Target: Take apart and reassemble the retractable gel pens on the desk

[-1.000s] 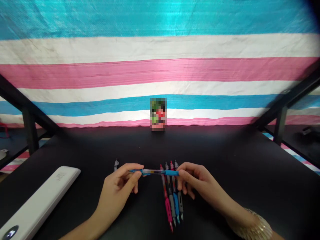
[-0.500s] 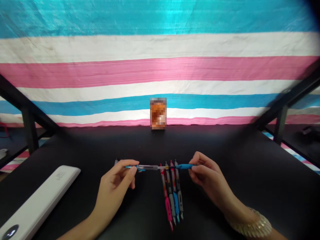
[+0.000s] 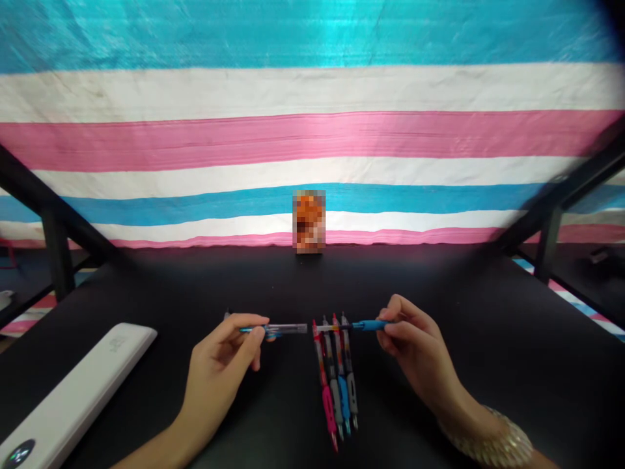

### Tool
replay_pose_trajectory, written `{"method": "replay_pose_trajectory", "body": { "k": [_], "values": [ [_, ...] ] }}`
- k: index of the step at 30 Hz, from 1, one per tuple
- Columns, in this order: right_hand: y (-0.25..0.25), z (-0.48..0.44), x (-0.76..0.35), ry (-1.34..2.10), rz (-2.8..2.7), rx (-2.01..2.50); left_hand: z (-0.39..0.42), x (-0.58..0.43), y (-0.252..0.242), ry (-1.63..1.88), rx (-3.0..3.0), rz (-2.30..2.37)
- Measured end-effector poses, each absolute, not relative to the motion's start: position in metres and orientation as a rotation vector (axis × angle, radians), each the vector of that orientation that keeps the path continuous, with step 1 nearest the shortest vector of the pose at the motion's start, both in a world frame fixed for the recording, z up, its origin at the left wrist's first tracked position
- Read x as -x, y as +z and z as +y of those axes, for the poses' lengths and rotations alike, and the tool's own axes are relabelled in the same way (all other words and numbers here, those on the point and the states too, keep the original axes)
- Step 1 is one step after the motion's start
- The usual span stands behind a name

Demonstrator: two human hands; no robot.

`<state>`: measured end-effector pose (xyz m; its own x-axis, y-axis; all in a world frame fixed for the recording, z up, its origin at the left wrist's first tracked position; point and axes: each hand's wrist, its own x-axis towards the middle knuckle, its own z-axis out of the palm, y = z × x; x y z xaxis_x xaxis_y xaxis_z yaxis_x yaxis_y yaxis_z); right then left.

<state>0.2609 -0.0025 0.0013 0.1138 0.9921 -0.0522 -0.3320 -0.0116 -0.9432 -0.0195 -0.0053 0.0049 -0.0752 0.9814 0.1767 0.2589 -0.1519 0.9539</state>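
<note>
Pinched between thumb and fingers of my left hand (image 3: 224, 358) is the clear upper barrel of a pen (image 3: 289, 328), with a light-blue clip end. My right hand (image 3: 415, 345), a beaded bracelet at its wrist, is closed on the pen's blue grip section (image 3: 370, 325), from which the refill (image 3: 332, 327) points left. A narrow gap separates barrel and refill. Below the refill, several click pens (image 3: 336, 384) lie side by side on the black table, with pink, grey and blue grips. Behind my left hand the tip of another object (image 3: 227, 314) shows, mostly hidden.
On the left of the black table (image 3: 219, 273) lies a long white power bank (image 3: 83, 397) with a small dark display. A small blurred orange-brown box (image 3: 309, 225) stands at the back edge, before a striped sheet (image 3: 415, 133). Black frame bars (image 3: 58, 254) rise at both sides.
My hands have moved slightly apart, right hand to the right and left hand a little left. The refill has come out of the clear barrel. The pens on the table have stayed put.
</note>
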Motion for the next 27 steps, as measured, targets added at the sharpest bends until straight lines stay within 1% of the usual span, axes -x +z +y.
{"method": "replay_pose_trajectory", "body": {
  "k": [16, 23, 27],
  "values": [
    [0.006, -0.006, -0.257, 1.324, -0.895, 1.069, -0.006, 0.018, 0.003, 1.300, -1.485, 1.292],
    [0.005, -0.009, -0.255, 1.307, -1.138, 1.065, -0.008, 0.016, 0.003, 1.264, -1.452, 1.276],
    [0.006, -0.014, -0.251, 1.164, -1.392, 1.084, -0.008, 0.017, -0.001, 1.153, -1.535, 1.237]
  ]
}}
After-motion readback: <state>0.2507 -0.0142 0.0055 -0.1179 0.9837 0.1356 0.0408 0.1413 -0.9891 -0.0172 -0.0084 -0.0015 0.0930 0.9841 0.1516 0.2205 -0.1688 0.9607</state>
